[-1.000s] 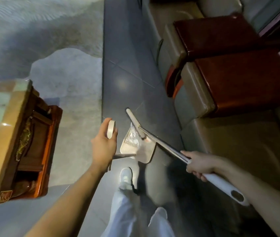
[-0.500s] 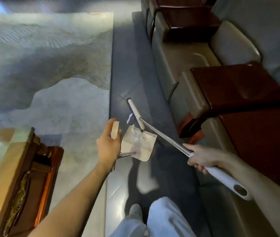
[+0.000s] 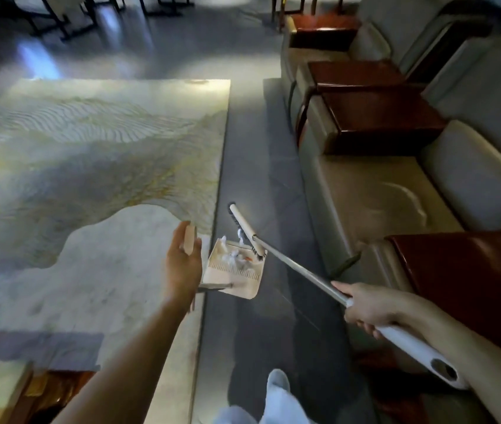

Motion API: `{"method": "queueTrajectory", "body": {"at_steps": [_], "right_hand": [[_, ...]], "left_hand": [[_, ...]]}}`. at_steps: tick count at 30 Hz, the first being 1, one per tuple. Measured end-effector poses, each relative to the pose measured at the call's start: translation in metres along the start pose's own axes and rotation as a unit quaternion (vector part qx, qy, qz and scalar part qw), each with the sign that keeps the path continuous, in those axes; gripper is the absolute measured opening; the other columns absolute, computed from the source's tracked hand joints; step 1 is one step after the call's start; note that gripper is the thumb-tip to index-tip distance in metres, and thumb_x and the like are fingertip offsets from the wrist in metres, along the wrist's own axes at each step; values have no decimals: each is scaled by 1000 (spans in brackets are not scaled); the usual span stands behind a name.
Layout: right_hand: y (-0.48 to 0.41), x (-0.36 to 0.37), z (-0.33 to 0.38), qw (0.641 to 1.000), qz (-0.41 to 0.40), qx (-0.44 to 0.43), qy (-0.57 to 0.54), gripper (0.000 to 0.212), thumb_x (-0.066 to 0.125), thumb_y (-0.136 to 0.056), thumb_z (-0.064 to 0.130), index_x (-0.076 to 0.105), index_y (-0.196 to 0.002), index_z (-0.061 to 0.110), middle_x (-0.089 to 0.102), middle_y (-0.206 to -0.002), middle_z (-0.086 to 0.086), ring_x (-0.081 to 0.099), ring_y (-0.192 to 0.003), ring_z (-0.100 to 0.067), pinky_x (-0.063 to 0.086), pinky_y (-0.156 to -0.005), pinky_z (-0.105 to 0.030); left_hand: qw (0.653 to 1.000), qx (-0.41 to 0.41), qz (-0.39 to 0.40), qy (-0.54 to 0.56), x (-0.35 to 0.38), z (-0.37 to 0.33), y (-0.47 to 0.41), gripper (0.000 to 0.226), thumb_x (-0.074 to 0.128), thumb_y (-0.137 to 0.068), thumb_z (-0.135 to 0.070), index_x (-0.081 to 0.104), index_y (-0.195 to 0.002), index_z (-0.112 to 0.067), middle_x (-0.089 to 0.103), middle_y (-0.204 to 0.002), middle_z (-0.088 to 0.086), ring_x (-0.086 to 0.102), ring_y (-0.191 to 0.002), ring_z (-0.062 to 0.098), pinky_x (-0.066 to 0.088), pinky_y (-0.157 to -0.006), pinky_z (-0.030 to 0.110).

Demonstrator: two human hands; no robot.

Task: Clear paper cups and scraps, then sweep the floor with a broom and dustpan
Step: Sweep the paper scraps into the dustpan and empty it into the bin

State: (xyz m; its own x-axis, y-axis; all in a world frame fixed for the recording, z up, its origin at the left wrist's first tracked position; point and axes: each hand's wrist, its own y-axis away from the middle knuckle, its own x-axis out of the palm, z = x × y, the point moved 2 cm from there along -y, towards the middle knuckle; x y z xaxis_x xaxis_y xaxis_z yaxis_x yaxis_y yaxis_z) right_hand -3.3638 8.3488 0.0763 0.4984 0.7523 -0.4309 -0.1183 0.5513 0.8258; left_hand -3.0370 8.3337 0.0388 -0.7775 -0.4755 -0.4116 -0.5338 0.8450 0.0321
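Note:
My left hand [image 3: 182, 264] grips the top of the dustpan's upright handle, low over the edge of the rug. The beige dustpan [image 3: 234, 275] lies on the dark floor strip with white paper scraps [image 3: 237, 258] in its tray. My right hand [image 3: 362, 307] holds the long metal shaft of the broom [image 3: 292, 264], near its white grip. The broom head [image 3: 244, 229] rests at the far lip of the dustpan, and one white scrap [image 3: 240, 233] sits against its bristles.
A pale patterned rug [image 3: 90, 179] covers the floor to the left. Grey sofas with dark red wooden armrests [image 3: 377, 120] line the right. A wooden table corner [image 3: 1, 390] juts in at the bottom left. My white-trousered leg and shoe [image 3: 276, 390] are below the dustpan.
The view has tilted up and forward along the dark floor strip. The broom head has drawn a white scrap towards the dustpan's lip. Both hands keep their holds.

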Motion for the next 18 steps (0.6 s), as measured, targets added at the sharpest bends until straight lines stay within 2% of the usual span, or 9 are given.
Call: {"method": "queueTrajectory", "body": {"at_steps": [4,8,13,18], "right_hand": [[-50,-82,63,999,8,-3,36,79,52,-90,9,12,-151,42,60,-84,-8,51,-55,-7,46,-47,-20],[-120,-153,129,999,19,-8,36,78,51,-92,8,13,-150,43,59,-84,-8,49,-54,-7,45,-46,-19],[-223,-232,223,998,5,-21,60,79,50,-91,9,11,-151,42,59,-80,-7,51,-53,-8,47,-48,-22],[-305,-327,321,998,-7,-29,57,80,52,-90,10,10,-152,37,60,-77,-7,53,-52,-8,47,-46,-20]], "left_hand": [[999,-14,-35,-15,24,-30,-98,45,55,-96,-31,44,-139,-36,65,-120,9,64,-99,37,54,-86,52],[999,-6,-48,-25,53,-55,-210,45,56,-95,-32,46,-139,-33,66,-118,14,65,-100,39,53,-87,51],[998,14,-60,8,97,-78,-364,44,60,-94,-25,50,-136,-28,64,-125,7,63,-106,34,52,-89,48],[998,12,-51,23,131,-120,-521,41,60,-94,-24,53,-134,-33,67,-106,11,66,-90,36,55,-81,51]]}}
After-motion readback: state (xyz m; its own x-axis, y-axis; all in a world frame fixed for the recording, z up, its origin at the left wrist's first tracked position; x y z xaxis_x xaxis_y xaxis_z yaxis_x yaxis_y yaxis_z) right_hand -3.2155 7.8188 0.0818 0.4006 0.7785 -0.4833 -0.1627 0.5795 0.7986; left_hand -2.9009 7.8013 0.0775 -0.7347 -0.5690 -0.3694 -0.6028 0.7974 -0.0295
